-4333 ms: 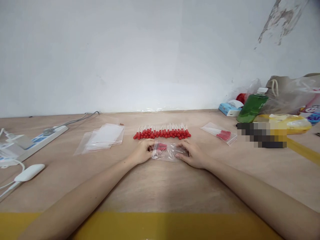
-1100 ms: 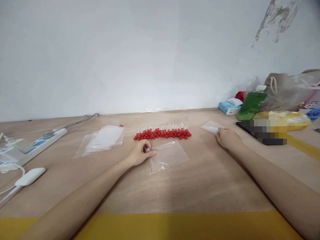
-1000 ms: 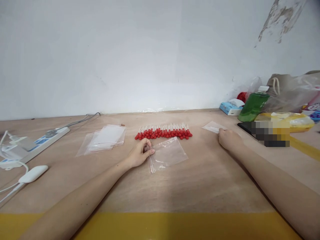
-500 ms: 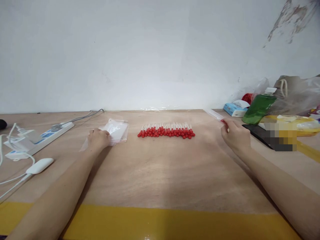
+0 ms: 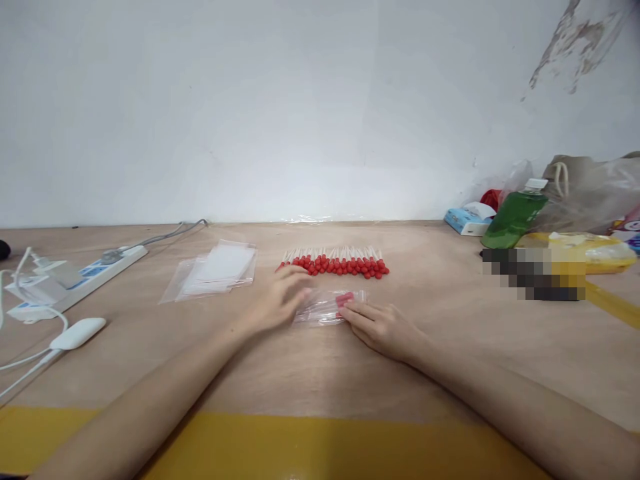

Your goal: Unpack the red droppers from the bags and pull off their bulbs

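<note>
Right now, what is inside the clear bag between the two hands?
Red pieces show through the clear bag, near its right end. The right hand partly covers them, so I cannot count them; glare hides other details.

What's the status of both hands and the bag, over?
Right hand: touching clear bag, red tips inside. Left hand: blurred, at the bag's left end, grip unclear. Nearby: row of red-tipped sticks just beyond the bag.

"How does the left hand (image 5: pixel 281 300) look?"
"Slightly blurred, thumb and fingers parted, pointing inward. The bare left forearm (image 5: pixel 167 387) slants up from the lower left."
"And the right hand (image 5: pixel 383 327)?"
"Back upward, fingers stretched inward; the right forearm (image 5: pixel 500 393) angles in from the lower right."
</note>
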`<state>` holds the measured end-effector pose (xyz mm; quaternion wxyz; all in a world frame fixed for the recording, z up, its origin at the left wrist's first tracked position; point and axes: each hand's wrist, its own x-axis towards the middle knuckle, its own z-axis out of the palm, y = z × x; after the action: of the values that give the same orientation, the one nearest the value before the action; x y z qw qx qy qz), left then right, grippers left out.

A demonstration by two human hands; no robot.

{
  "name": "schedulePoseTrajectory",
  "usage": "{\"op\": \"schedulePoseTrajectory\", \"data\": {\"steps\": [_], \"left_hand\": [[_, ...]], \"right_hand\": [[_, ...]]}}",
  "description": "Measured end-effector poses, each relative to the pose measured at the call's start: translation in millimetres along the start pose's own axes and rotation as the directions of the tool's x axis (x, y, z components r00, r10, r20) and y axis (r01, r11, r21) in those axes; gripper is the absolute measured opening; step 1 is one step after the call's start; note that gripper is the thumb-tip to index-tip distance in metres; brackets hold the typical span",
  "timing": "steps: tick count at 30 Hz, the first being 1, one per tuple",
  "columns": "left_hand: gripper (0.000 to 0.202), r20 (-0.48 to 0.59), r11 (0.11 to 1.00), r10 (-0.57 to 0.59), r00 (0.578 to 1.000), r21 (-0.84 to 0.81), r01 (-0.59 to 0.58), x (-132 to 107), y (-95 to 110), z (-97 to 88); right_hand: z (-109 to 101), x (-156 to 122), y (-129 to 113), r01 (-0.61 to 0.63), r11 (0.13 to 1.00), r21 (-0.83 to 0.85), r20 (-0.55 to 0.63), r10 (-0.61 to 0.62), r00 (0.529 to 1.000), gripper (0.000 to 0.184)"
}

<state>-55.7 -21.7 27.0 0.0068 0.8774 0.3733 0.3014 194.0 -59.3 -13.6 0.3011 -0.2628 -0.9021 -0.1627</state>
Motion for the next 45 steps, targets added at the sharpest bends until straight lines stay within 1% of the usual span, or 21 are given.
{"op": "schedulePoseTrajectory", "data": {"steps": [1,3,4,5,6,8,9,10,12,16,19,21,23,25,28,30,32,35,37,41,45], "left_hand": [[0.032,0.082,0.998,0.043,0.996,-0.041,-0.039,-1.5,10.2,7.4],[0.046,0.231,0.996,0.062,0.971,-0.083,-0.044,-5.9,23.1,17.1],[0.052,0.288,0.996,0.056,0.956,-0.087,-0.032,-8.1,26.2,19.6],[0.054,0.332,0.997,0.04,0.943,-0.082,-0.013,-10.1,27.7,21.0],[0.055,0.361,0.997,0.021,0.932,-0.072,0.006,-11.7,28.2,21.5],[0.054,0.378,0.998,-0.017,0.926,-0.043,0.036,-13.8,28.3,21.5],[0.053,0.372,0.999,-0.032,0.928,-0.027,0.045,-14.4,28.6,21.5],[0.052,0.358,0.999,-0.042,0.933,-0.009,0.048,-14.7,29.4,21.8],[0.052,0.322,0.999,-0.045,0.946,0.025,0.04,-15.3,31.8,23.4],[0.05,0.238,0.997,-0.034,0.971,0.079,0.016,-16.5,36.7,29.2],[0.048,0.18,0.992,-0.042,0.983,0.127,0.019,-17.4,40.4,31.2],[0.045,0.158,0.988,-0.046,0.986,0.153,0.022,-17.2,43.2,30.5],[0.043,0.144,0.988,-0.037,0.989,0.151,0.015,-15.3,45.1,29.5],[0.042,0.122,0.995,-0.004,0.993,0.102,-0.009,-10.4,44.7,29.7],[0.034,0.06,0.997,0.069,0.996,-0.022,-0.067,3.7,38.8,33.7],[0.03,0.031,0.987,0.144,0.989,-0.075,-0.141,16.6,33.3,37.4],[0.029,0.045,0.964,0.256,0.966,-0.087,-0.251,29.7,28.9,40.1],[0.026,0.093,0.902,0.429,0.898,-0.1,-0.42,43.9,26.4,41.8],[0.024,0.081,0.864,0.502,0.861,-0.102,-0.493,47.0,26.0,42.7],[0.023,0.074,0.838,0.546,0.834,-0.061,-0.543,42.0,23.5,47.1],[0.026,0.141,0.805,0.584,0.799,0.028,-0.593,38.4,21.8,50.7]], "right_hand": [[-1.9,0.3,1.5,-0.009,0.997,0.076,0.013,0.008,1.0,0.024],[-8.1,1.0,5.9,-0.088,0.973,0.212,0.025,0.085,0.996,0.026],[-11.5,1.4,8.8,-0.173,0.954,0.246,0.031,0.171,0.985,0.028],[-14.6,1.6,12.3,-0.292,0.924,0.248,0.037,0.292,0.956,0.029],[-17.0,1.6,16.0,-0.428,0.876,0.221,0.05,0.428,0.902,0.029],[-19.0,1.0,23.1,-0.673,0.729,0.124,0.106,0.664,0.74,0.033],[-18.7,0.5,25.9,-0.748,0.658,0.082,0.154,0.734,0.662,0.037],[-17.8,0.2,27.7,-0.793,0.607,0.053,0.215,0.768,0.603,0.041],[-15.6,0.5,27.6,-0.825,0.563,0.047,0.333,0.77,0.545,0.044],[-14.3,6.7,16.9,-0.855,0.505,0.115,0.441,0.745,0.5,0.038],[-15.6,12.3,10.3,-0.895,0.42,0.151,0.47,0.766,0.438,0.028],[-15.9,14.4,9.6,-0.91,0.376,0.175,0.477,0.776,0.412,0.023],[-14.8,14.9,10.9,-0.917,0.345,0.2,0.474,0.785,0.399,0.021],[-12.2,14.3,12.2,-0.912,0.338,0.231,0.449,0.795,0.409,0.021],[-6.7,13.0,12.6,-0.88,0.392,0.267,0.397,0.788,0.471,0.022],[-3.7,12.6,12.0,-0.864,0.429,0.264,0.385,0.774,0.502,0.022],[-1.9,12.5,11.5,-0.857,0.452,0.246,0.384,0.767,0.514,0.023],[-0.9,12.3,11.2,-0.849,0.481,0.218,0.373,0.763,0.528,0.026],[-0.3,11.7,11.3,-0.841,0.492,0.224,0.359,0.761,0.541,0.027],[0.7,10.1,11.4,-0.823,0.505,0.261,0.332,0.753,0.568,0.03],[0.3,8.9,11.5,-0.844,0.477,0.244,0.372,0.758,0.536,0.029]]}}
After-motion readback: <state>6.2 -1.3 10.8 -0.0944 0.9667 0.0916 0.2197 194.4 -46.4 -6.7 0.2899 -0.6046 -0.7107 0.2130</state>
